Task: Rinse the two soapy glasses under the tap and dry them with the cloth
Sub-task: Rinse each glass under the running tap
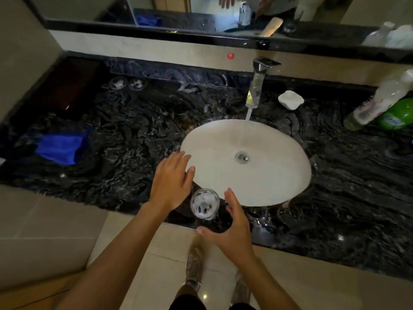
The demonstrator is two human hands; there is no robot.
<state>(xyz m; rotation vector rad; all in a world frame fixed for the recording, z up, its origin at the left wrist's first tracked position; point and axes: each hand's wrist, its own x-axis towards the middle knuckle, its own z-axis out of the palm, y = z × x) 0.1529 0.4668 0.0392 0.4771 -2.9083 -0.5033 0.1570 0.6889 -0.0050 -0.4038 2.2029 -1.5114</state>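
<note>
A soapy glass point(205, 204) stands upright on the dark marble counter point(138, 135) at its front edge, just left of the white sink point(268, 180). My left hand point(172, 180) hovers open just left of and above it, and my right hand point(232, 224) is open just right of it; neither touches the glass. Water runs from the chrome tap point(257, 86) into the basin. Two round glass shapes point(128, 83) rest at the far left back of the counter. A blue cloth point(60, 148) lies at the counter's left end.
A white soap dish point(291, 100) sits right of the tap. Plastic bottles, one green point(395, 115), lie at the far right. A mirror and shelf point(201, 25) run along the back. The counter's front edge drops to a tiled floor.
</note>
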